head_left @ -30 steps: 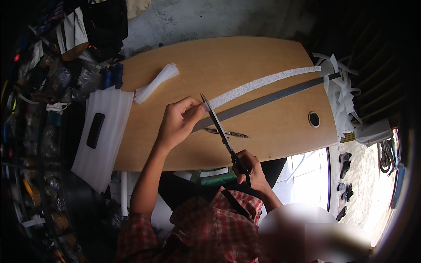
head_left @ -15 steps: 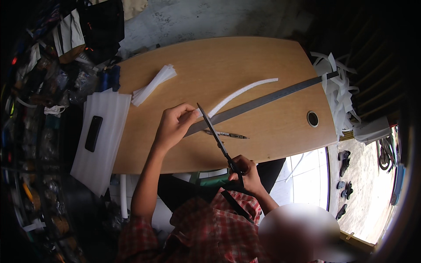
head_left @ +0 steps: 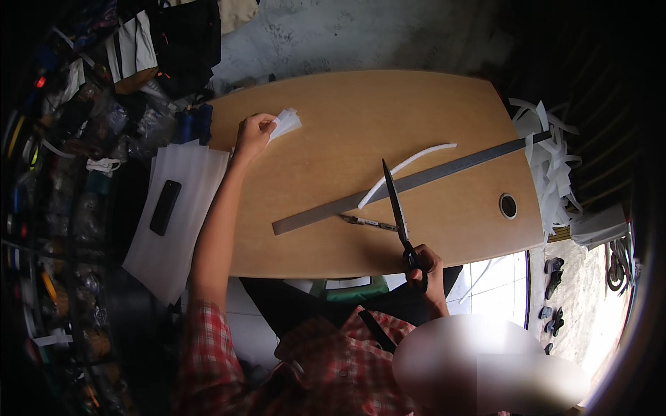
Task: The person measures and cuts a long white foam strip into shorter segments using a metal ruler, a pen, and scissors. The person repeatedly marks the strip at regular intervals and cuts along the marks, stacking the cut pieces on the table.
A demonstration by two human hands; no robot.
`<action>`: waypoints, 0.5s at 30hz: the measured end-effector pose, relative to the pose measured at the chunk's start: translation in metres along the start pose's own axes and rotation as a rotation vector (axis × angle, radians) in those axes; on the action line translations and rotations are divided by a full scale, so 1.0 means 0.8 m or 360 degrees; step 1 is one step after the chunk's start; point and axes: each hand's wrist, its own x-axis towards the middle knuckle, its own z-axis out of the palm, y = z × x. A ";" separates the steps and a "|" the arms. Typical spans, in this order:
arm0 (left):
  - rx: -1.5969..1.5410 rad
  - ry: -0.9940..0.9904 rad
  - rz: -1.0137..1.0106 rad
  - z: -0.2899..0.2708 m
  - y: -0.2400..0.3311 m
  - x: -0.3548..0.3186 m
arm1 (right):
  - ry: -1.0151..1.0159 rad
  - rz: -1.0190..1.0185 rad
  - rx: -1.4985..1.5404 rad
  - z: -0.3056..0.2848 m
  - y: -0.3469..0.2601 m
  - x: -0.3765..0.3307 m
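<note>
My left hand [head_left: 254, 137] reaches to the far left of the table, its fingers closed at the near end of a small fanned pile of white foam strips [head_left: 288, 122]. Its thumb and fingertips pinch a white foam strip there; the hand partly hides the pile. Near the table's front edge, my right hand [head_left: 429, 270] grips the black handles of a pair of scissors [head_left: 397, 204]. The blades point away from me and look closed. Beyond the blades lies a curved narrow white foam strip [head_left: 420, 152], resting partly across a long steel ruler [head_left: 458, 163].
A pen [head_left: 369, 222] lies on the wooden table [head_left: 326, 256] below the ruler. White foam sheets [head_left: 182, 239] with a black phone [head_left: 165, 208] on them overhang the left edge. Loose white strips [head_left: 551, 173] hang at the right end, past a round cable hole [head_left: 508, 206].
My left hand has moved from beside the ruler to the strip pile at the far left. The right hand and scissors have shifted right, away from the left hand; the view has also moved slightly.
</note>
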 end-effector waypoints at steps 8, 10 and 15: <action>0.0621 0.0583 0.0068 0.070 0.008 0.029 | 0.0043 0.0014 -0.0023 0.002 -0.001 0.009; 0.0091 0.0218 0.0129 0.130 0.083 -0.005 | 0.0069 0.0000 0.0007 -0.004 0.005 0.008; 0.0049 -0.0598 0.0110 0.199 0.210 -0.091 | 0.0058 -0.0005 0.0054 -0.009 0.008 0.008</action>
